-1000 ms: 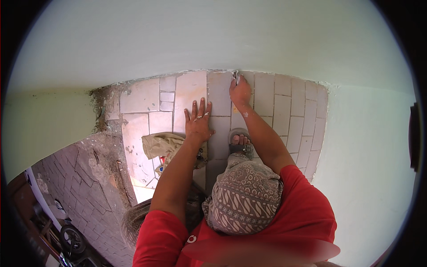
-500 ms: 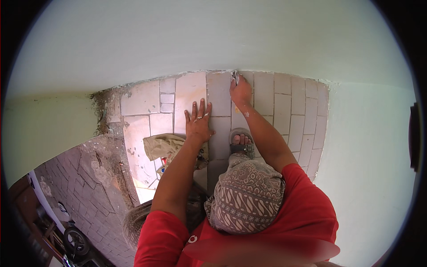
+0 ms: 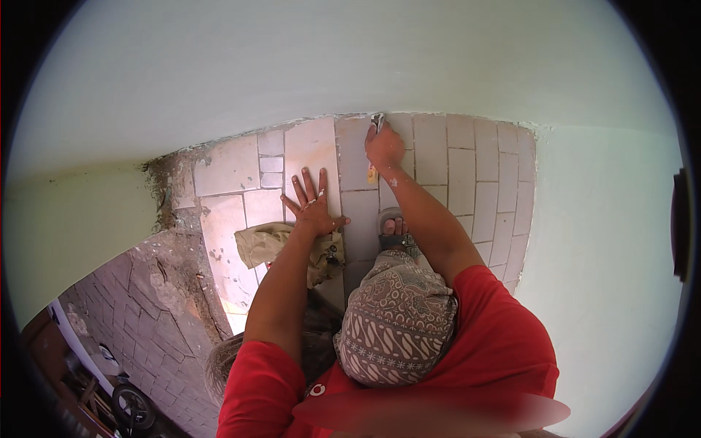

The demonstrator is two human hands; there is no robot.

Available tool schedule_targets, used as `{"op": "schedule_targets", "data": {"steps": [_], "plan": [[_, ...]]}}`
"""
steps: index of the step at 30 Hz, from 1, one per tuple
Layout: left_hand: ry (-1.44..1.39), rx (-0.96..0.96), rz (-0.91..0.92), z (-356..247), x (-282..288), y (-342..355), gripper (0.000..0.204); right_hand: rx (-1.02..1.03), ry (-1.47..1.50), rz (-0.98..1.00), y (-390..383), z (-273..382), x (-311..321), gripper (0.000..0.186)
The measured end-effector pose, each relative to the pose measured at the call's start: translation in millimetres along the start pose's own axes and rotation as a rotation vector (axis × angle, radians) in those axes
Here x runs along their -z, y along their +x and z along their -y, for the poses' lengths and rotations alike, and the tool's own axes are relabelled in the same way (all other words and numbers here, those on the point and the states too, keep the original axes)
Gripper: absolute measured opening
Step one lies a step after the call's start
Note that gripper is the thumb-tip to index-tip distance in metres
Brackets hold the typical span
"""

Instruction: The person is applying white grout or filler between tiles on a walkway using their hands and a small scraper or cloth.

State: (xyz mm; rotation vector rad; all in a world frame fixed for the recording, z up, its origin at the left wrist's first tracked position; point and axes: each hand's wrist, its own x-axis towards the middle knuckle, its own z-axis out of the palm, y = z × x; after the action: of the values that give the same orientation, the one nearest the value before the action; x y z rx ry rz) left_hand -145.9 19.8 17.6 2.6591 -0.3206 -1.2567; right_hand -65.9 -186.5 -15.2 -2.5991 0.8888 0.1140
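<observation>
My right hand [image 3: 385,148] is closed around a scraper [image 3: 377,121]. Its whitish-grey blade meets the line where the pale green wall [image 3: 350,58] joins the tiled floor [image 3: 431,146]. A yellow-orange end of the handle shows below my fist; the rest is hidden in my grip. Flat on the tiles to the left lies my left hand [image 3: 314,212], fingers spread and holding nothing. White smears mark the backs of both hands or wrists. Just below my left hand is a crumpled khaki cloth [image 3: 263,244], partly covered by my forearm.
My sandalled foot [image 3: 394,226] stands between my arms. Another pale green wall [image 3: 599,219] rises at the right. At the left, broken mortar [image 3: 168,190] borders a wall corner, with rough paving [image 3: 131,306] and a wheel [image 3: 133,406] beyond.
My right hand and the scraper have shifted slightly left along the foot of the wall. The left hand has moved a little left and nearer me, its fingers wider apart.
</observation>
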Motion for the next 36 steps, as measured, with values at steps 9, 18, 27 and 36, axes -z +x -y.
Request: {"op": "schedule_targets", "data": {"steps": [9,18,27,36], "plan": [[-0.093,-0.059,0.025,10,3,2,0.146,0.025,-0.072,0.036,-8,14,5,0.038],[-0.105,-0.102,0.038,16,-2,6,0.148,-0.047,-0.043,-0.009,-18,25,-6,0.038],[-0.125,-0.101,0.050,16,1,6,0.147,-0.083,-0.043,-0.008,-19,34,-9,0.038],[-0.117,-0.083,0.042,14,7,3,0.144,-0.064,-0.058,-0.005,-12,31,-9,0.038]]}}
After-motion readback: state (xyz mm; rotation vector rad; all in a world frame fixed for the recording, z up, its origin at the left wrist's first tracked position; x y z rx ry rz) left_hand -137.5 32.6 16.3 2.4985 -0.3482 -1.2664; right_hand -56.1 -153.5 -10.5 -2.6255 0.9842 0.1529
